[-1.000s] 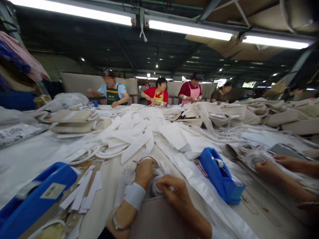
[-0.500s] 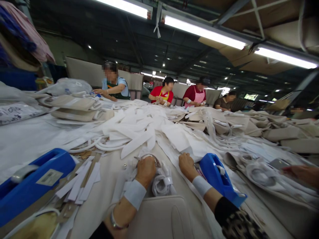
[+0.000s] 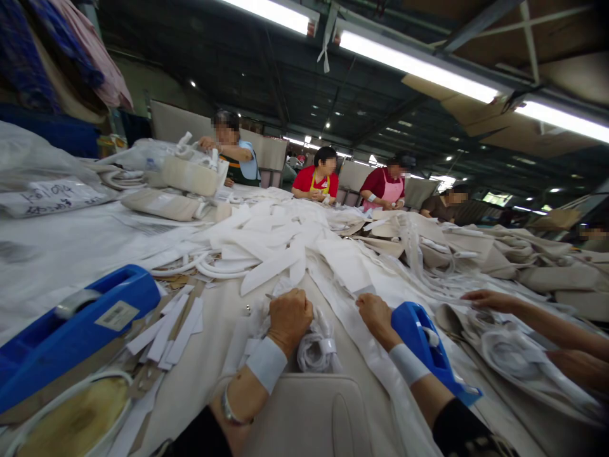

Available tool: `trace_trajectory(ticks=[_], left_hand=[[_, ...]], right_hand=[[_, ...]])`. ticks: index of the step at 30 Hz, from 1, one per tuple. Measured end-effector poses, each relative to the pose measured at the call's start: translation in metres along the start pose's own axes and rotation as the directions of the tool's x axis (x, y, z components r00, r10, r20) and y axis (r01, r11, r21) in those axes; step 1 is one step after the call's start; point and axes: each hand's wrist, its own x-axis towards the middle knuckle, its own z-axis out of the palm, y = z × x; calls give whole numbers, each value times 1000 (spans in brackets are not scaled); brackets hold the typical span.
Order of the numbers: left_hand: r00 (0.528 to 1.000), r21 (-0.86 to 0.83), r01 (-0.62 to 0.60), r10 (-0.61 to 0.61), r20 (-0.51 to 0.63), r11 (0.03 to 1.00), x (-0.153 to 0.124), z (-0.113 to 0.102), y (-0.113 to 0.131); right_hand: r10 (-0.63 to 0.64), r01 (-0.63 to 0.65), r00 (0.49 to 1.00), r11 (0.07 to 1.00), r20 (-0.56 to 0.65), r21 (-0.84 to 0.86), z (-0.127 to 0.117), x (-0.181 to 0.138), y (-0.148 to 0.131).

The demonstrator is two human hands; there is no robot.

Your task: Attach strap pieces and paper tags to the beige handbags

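My left hand [image 3: 289,315] is closed in a fist on white wrapping material beside a coiled white bundle [image 3: 320,348]. My right hand [image 3: 378,317] rests with fingers curled on a long white paper strip [image 3: 354,327], just left of a blue tape dispenser [image 3: 431,349]. Both wrists wear white bands. A beige bag panel [image 3: 309,412] lies right in front of me between my forearms.
A second blue tape dispenser [image 3: 80,327] sits at the near left with cut paper strips [image 3: 166,330]. Heaps of white paper and beige bags cover the long table. Another person's hand [image 3: 485,298] reaches in from the right. Several workers stand at the far side.
My right hand has gone from the coiled bundle out to the paper strip by the blue dispenser. The left fist stayed put. The view swung slightly right.
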Motion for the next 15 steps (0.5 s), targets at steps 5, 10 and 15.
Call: trace_trajectory(ticks=[5, 10, 15], left_hand=[[846, -196, -516, 460, -270, 834, -3, -1, 3], [745, -284, -667, 608, -274, 688, -2, 8, 0], [831, -217, -516, 422, -364, 829, 3, 3, -7]], right_hand=[[-243, 249, 968, 959, -59, 138, -29, -44, -29], [-475, 293, 880, 579, 23, 760, -48, -88, -48], [-420, -110, 844, 473, 334, 874, -47, -136, 16]])
